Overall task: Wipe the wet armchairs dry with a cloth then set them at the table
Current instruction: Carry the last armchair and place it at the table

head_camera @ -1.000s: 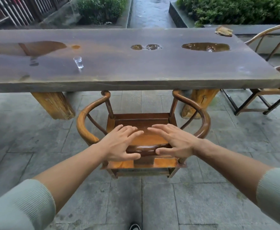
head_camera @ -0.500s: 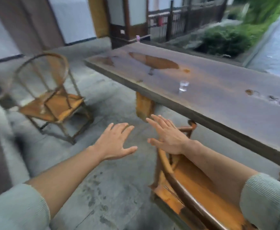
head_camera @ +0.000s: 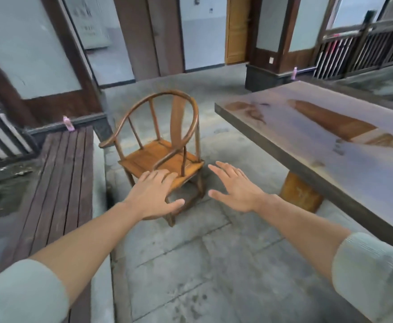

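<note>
A wooden armchair with a round back rail stands on the stone floor, off the left end of the long dark table. Its seat faces left, away from the table. My left hand is stretched out in front of the chair with fingers straight, holding nothing; whether it touches the chair I cannot tell. My right hand is spread open in the air to the right of the chair, between it and the table. No cloth is in view.
Puddles lie on the tabletop. A slatted wooden bench runs along the left. A pink bottle stands at the bench's far end and another by the pillar. A railing is at the far right.
My view has swung left from the chair tucked under the table to another armchair standing off the table's end. Both hands left the first chair and stayed open.
</note>
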A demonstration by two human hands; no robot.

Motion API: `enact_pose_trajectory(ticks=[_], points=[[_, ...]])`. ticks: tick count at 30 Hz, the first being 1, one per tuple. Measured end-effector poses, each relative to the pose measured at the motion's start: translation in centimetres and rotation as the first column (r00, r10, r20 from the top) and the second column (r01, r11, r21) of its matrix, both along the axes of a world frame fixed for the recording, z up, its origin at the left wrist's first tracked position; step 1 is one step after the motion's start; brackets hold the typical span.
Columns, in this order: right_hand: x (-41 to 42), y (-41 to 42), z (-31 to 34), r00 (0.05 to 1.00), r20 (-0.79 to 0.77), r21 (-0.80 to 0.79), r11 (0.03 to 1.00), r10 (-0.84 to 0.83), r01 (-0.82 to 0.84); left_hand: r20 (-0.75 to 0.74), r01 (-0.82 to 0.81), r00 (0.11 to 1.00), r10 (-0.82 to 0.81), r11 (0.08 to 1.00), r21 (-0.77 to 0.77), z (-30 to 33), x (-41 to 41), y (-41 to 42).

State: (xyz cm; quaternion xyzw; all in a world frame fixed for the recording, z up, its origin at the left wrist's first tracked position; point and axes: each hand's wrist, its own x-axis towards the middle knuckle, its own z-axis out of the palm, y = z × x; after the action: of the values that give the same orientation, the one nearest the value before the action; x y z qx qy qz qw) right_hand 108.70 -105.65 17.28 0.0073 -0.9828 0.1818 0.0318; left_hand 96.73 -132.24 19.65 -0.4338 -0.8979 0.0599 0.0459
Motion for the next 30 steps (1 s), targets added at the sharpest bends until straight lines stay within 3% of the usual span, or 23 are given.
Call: enact_pose_trajectory(ticks=[7,15,24,28,30], points=[[-20.6,12.0,-0.4,1.000,-0.026,0.053,0.999,-0.006,0.008,0.003,-0.036,0.999,0.036,0.997,0.072,-0.5,-21.3,12.7],[-46.4,25.9,-0.2,0.999,0.028,-0.029,0.999,-0.022,0.023,0.045,-0.140,0.989,0.139,0.989,0.036,-0.6,-44.6,27.2],[-77.8,36.8,-1.0,0.984,0.021,0.048,0.983,0.177,-0.178,0.126,-0.297,0.951,0.281,0.945,0.134,-4.6,-71.7,40.9],[-92.2,40.1,-3.3,0.948,0.135,0.079,0.951,0.288,-0.300,0.304,-0.505,0.847,0.436,0.839,0.203,-8.2,-82.2,44.3],[-97.0,40.5,-3.2,0.924,0.157,0.119,0.922,0.349,-0.369,0.322,-0.549,0.819,0.474,0.810,0.205,-9.2,-84.9,44.4]])
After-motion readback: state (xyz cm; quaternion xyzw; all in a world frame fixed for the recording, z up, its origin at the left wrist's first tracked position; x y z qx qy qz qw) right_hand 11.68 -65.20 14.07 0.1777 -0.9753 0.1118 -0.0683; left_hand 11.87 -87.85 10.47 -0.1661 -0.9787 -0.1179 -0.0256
